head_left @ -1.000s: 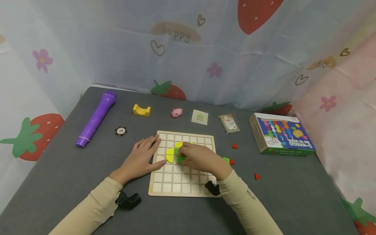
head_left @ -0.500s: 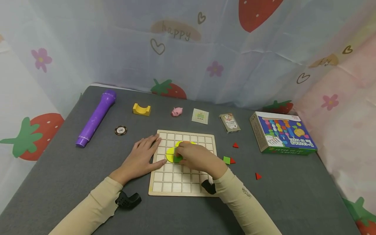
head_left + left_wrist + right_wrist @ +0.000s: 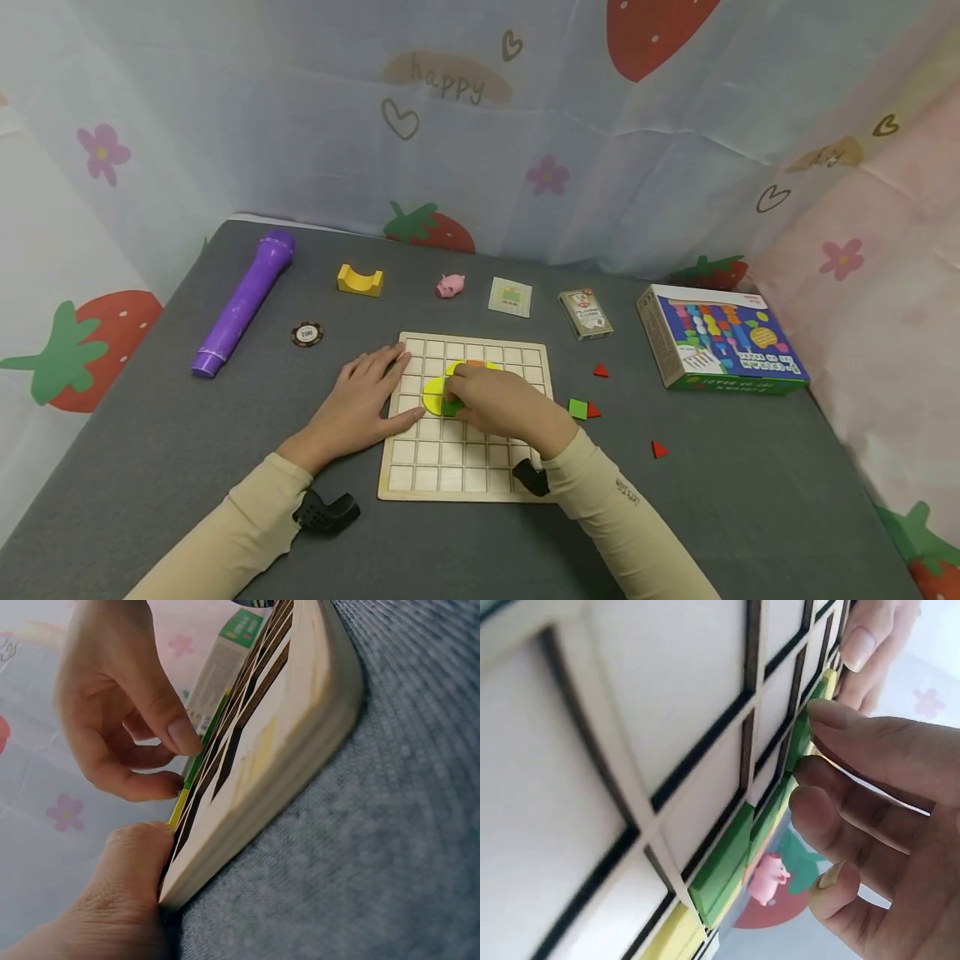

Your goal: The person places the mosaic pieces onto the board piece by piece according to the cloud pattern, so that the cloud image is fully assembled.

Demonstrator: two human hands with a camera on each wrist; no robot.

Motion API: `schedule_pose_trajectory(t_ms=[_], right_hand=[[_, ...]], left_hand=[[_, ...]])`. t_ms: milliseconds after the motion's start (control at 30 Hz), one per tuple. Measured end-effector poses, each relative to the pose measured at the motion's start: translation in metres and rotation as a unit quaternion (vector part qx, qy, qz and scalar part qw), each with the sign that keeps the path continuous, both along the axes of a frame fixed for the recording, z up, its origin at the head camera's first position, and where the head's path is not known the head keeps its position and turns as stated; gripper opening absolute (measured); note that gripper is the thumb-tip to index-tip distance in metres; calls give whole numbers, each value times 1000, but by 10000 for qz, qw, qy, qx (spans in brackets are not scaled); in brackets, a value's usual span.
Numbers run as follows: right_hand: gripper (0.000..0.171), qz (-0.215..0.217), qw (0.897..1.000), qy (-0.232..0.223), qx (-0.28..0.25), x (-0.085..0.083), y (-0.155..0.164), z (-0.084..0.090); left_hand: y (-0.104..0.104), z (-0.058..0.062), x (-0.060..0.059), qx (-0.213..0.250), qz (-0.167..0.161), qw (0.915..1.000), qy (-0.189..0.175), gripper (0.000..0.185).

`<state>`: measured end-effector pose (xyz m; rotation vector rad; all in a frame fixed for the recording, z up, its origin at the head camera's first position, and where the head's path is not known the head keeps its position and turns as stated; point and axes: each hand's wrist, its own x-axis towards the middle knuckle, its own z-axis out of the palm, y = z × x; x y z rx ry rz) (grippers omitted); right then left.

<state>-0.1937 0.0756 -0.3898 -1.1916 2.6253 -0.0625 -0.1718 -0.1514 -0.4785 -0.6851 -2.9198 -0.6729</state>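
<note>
A wooden grid board was laid flat on the grey surface, near its middle. The left hand was rested at the board's left edge, its fingers straight and spread, with the fingertips on the frame and the thumb set against the near side. The right hand was held over the board's upper middle, and its grip was pinched on a small green piece, with the fingertips pressed against the piece's edge. The green piece was seated on the grid, touching a yellow half-round piece just to its left; a further yellow-green piece and a sliver of orange were seen just beyond the knuckles.

To the right of the board, a green square and three red triangles were scattered on the surface. Along the far side were lined up a purple cylinder, a poker chip, a yellow arched block, a pink pig, a small card, a card deck and a colourful box.
</note>
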Motion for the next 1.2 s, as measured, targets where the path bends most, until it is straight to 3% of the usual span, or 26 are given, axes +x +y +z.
schedule_pose_trajectory(t_ms=[367, 667, 933, 1200], right_hand=[[26, -1100, 9918, -539, -355, -10, 64, 25], [29, -1887, 9788, -747, -292, -14, 127, 17], [30, -1968, 9773, -779, -89, -11, 148, 6], [29, -1934, 9787, -629, -290, -5, 153, -4]], left_hand=[[1, 1, 1, 72, -33, 10000, 3, 85], [1, 2, 1, 110, -21, 9999, -30, 85], [1, 1, 1, 96, -18, 9999, -84, 86], [1, 0, 0, 74, -40, 9999, -71, 86]])
